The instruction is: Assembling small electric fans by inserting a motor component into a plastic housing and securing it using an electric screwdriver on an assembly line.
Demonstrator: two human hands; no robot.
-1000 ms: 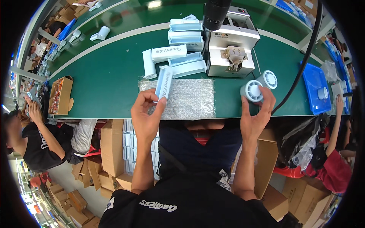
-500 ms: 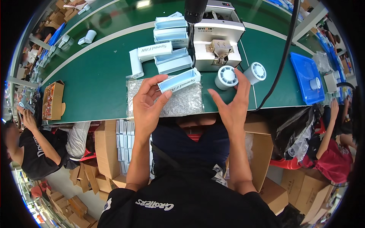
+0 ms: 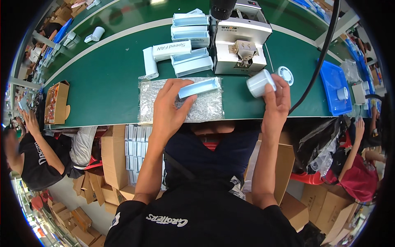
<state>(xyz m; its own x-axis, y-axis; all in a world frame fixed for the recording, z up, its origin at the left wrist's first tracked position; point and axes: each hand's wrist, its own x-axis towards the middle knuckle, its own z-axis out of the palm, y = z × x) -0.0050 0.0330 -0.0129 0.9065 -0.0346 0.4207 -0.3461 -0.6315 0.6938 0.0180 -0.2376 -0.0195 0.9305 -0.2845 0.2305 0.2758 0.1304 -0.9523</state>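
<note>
A light-blue, trough-shaped plastic housing [image 3: 200, 87] is pinched at its left end between the thumb and fingers of my left hand [image 3: 169, 108]. Its hollow side faces up, above a sheet of clear bubble wrap [image 3: 150, 105]. My right hand [image 3: 276, 99] grips a light-blue cylindrical cap [image 3: 259, 84], tilted over so its smooth side wall shows. Just behind those fingers stands a second round cap [image 3: 285, 75] with a slotted, fan-like top, partly covered by the hand.
Several similar housings [image 3: 190, 31] lie piled left of a silver benchtop machine [image 3: 240, 35]. A black cable [image 3: 319, 68] hangs at the right, before a blue tray [image 3: 332, 92]. An open carton [image 3: 61, 103] stands at far left. Co-workers sit on both sides.
My right hand has closed on the nearer cap, lifted it and tipped it sideways. The housing in my left hand has turned, its hollow now facing up. The view has shifted slightly.
</note>
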